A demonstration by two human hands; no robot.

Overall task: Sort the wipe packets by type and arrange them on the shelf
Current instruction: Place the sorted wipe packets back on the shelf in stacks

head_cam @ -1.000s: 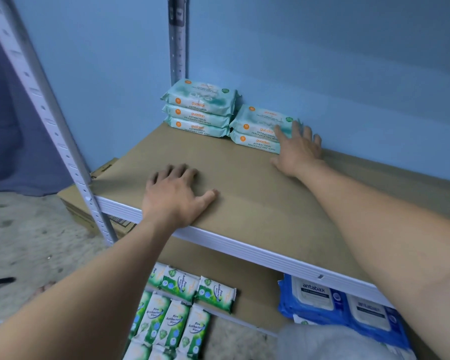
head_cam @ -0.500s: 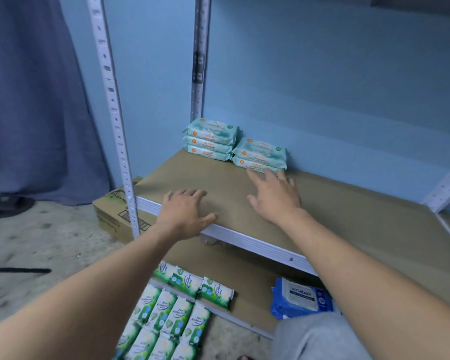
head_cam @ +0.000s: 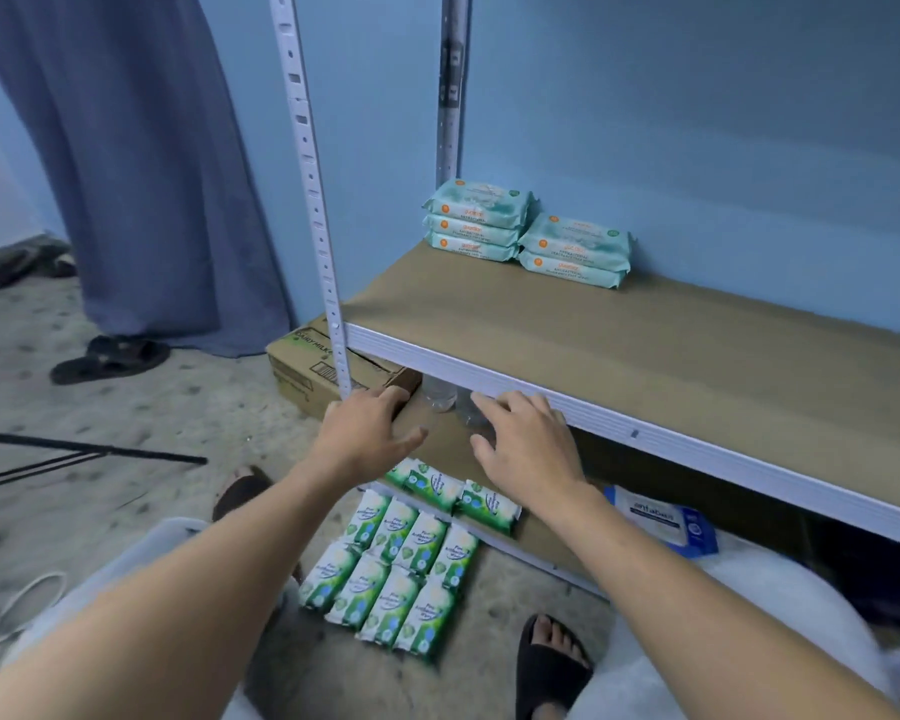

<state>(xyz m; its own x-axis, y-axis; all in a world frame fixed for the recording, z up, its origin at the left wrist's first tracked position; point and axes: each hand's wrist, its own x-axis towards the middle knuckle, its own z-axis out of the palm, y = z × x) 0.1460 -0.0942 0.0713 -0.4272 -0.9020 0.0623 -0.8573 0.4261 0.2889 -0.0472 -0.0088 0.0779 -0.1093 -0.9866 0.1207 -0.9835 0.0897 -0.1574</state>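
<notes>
Two stacks of pale teal wipe packets point(head_cam: 528, 233) stand at the back left corner of the brown shelf board point(head_cam: 645, 356), three in the left stack and two in the right. Several green wipe packets point(head_cam: 401, 569) lie in rows on the floor, with a few more on the lower board. A blue antabax packet point(head_cam: 663, 519) lies on the lower board at right. My left hand point(head_cam: 367, 426) and my right hand point(head_cam: 526, 441) hover below the shelf's front edge, fingers spread, holding nothing.
A white slotted upright point(head_cam: 313, 189) rises at the shelf's left front corner. A cardboard box point(head_cam: 307, 366) sits under the shelf at left, clear bottles point(head_cam: 440, 394) beside it. Sandals point(head_cam: 110, 358), a blue curtain point(head_cam: 141, 163) and black rods point(head_cam: 84, 449) are on the left.
Both hands have left the shelf top and dropped below its front edge toward the lower packets. The view has pulled back and tilted down, showing more floor.
</notes>
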